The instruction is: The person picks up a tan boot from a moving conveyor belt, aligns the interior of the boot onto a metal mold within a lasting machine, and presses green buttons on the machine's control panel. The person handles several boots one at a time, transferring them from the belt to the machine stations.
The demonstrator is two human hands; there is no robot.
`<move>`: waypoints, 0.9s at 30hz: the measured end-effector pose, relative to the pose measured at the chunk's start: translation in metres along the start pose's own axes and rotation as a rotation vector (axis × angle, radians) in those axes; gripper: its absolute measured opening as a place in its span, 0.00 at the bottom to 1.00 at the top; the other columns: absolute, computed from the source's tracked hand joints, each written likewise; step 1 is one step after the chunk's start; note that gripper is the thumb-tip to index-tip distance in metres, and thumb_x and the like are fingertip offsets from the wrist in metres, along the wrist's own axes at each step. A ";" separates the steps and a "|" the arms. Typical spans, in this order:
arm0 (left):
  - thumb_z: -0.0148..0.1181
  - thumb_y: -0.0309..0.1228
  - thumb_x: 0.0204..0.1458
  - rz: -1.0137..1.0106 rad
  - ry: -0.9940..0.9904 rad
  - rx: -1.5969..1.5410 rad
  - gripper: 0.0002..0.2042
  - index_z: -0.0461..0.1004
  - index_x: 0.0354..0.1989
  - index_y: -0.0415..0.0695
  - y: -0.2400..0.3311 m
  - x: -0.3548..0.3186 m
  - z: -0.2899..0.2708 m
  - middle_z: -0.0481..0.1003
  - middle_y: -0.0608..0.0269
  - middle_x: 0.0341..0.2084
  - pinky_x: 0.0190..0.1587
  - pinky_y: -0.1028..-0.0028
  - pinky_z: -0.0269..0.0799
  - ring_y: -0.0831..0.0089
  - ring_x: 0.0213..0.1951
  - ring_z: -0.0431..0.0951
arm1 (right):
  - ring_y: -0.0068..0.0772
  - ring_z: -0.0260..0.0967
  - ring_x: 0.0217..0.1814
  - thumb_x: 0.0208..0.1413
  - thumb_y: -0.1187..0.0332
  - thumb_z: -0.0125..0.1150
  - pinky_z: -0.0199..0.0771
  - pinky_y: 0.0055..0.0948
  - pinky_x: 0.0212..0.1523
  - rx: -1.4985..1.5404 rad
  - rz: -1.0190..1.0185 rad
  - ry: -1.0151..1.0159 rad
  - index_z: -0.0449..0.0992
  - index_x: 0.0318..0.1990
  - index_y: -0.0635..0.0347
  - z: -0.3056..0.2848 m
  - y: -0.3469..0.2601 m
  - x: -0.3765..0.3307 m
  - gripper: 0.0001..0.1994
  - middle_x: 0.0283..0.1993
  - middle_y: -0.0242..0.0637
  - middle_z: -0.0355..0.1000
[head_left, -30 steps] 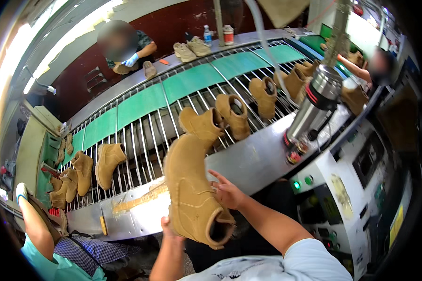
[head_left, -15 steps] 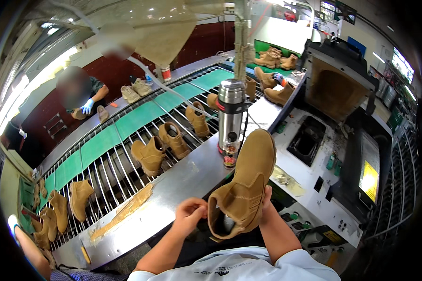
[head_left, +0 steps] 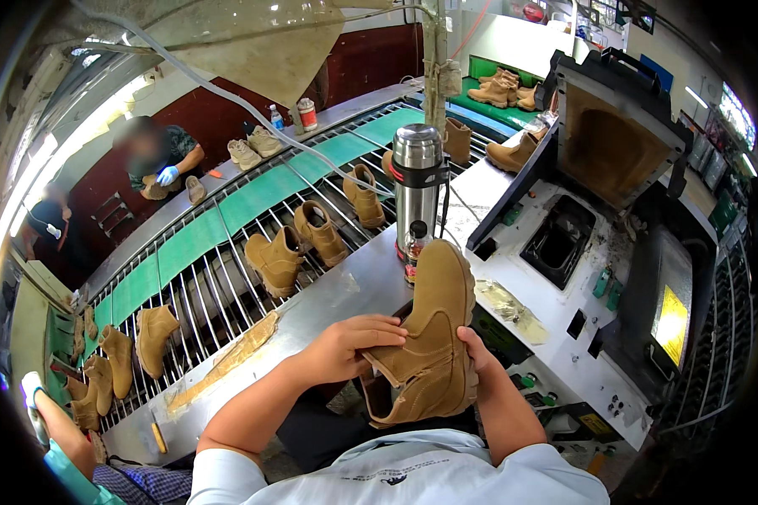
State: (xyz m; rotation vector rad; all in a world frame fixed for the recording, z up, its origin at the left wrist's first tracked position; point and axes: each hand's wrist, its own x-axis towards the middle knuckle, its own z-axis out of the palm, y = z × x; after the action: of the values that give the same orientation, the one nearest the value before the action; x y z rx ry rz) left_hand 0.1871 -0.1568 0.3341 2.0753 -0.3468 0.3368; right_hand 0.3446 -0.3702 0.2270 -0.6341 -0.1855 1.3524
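Note:
A tan ankle boot (head_left: 434,324) is held up in front of me, toe pointing away and its opening toward my body. My right hand (head_left: 477,349) grips it from the sole side, thumb showing at the edge and the other fingers hidden behind. Against the upper near the collar lies my left hand (head_left: 354,347), its fingers stretched out and close together, touching the leather. Just beyond the toe stand a steel thermos (head_left: 418,189) and a small glass jar (head_left: 415,248) on the metal ledge.
A roller conveyor with a green belt (head_left: 227,215) carries several tan boots (head_left: 274,261). At right is a machine (head_left: 547,278) with a raised lid (head_left: 615,135). A yellow-handled tool (head_left: 158,436) lies on the ledge. Another person (head_left: 164,160) works across the conveyor; one sits at lower left.
The boot has turned and come slightly lower, showing more of its side. My left hand has gone from a pinch beside the collar to lying on the upper.

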 end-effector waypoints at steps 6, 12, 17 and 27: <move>0.46 0.07 0.39 -0.008 0.098 -0.659 0.18 0.78 0.36 0.35 -0.030 -0.002 0.020 0.78 0.49 0.40 0.61 0.55 0.61 0.52 0.49 0.75 | 0.40 0.67 0.60 0.58 0.48 0.51 0.66 0.39 0.61 0.028 0.121 0.002 0.61 0.64 0.60 0.007 0.006 0.007 0.31 0.61 0.44 0.66; 0.38 0.11 0.31 -0.262 0.204 -0.866 0.18 0.77 0.26 0.33 -0.036 0.003 0.034 0.78 0.46 0.29 0.55 0.54 0.66 0.54 0.38 0.79 | 0.39 0.69 0.57 0.56 0.46 0.53 0.67 0.39 0.59 0.143 0.227 0.016 0.64 0.62 0.57 -0.023 0.030 0.016 0.31 0.58 0.42 0.69; 0.39 0.17 0.32 -0.480 0.503 -0.841 0.12 0.73 0.17 0.33 -0.037 0.006 0.055 0.74 0.47 0.17 0.45 0.64 0.71 0.59 0.27 0.76 | 0.40 0.70 0.55 0.56 0.46 0.53 0.69 0.40 0.58 0.132 0.241 0.063 0.64 0.62 0.57 -0.020 0.034 0.019 0.32 0.57 0.42 0.70; 0.44 0.30 0.49 -0.246 0.615 -0.965 0.19 0.61 0.05 0.43 -0.054 0.019 0.065 0.64 0.57 0.05 0.29 0.69 0.67 0.66 0.13 0.66 | 0.39 0.67 0.59 0.57 0.44 0.48 0.65 0.40 0.61 0.235 0.190 -0.094 0.64 0.61 0.59 -0.014 0.037 0.025 0.32 0.59 0.42 0.68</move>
State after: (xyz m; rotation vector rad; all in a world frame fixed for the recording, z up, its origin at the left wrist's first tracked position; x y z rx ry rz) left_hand 0.2317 -0.1883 0.2670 0.9824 0.1215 0.5089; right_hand 0.3257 -0.3476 0.1902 -0.3980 -0.0413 1.5615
